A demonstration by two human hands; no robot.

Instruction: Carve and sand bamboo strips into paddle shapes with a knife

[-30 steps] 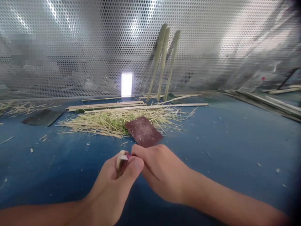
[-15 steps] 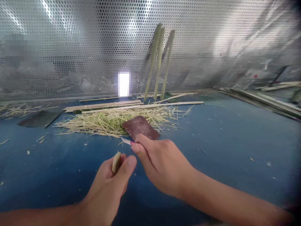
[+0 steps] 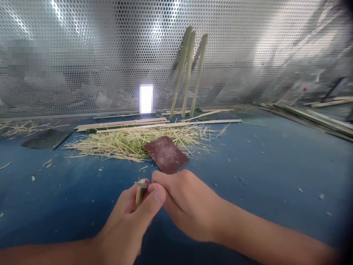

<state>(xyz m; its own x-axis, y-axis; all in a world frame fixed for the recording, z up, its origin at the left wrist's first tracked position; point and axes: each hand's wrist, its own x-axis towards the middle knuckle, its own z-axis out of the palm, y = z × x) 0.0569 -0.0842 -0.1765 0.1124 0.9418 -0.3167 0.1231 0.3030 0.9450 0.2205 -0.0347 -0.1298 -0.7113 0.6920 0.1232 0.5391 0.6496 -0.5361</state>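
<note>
Left hand (image 3: pixel 128 217) clamped on a pale green bamboo sliver (image 3: pixel 139 195), right hand (image 3: pixel 187 204) pinching a small pale blade (image 3: pixel 140 183) against its tip.
A worn maroon sandpaper sheet (image 3: pixel 166 154) lies just ahead of the grip.

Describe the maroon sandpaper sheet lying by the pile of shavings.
The maroon sandpaper sheet is a thin, roughly rectangular piece, its gritty face up and scuffed with pale dust, lying flat and turned at an angle. It rests on the blue work surface, its far edge overlapping the pile of pale bamboo shavings. Its near corner sits just beyond the right hand; whether they touch cannot be told.
</note>
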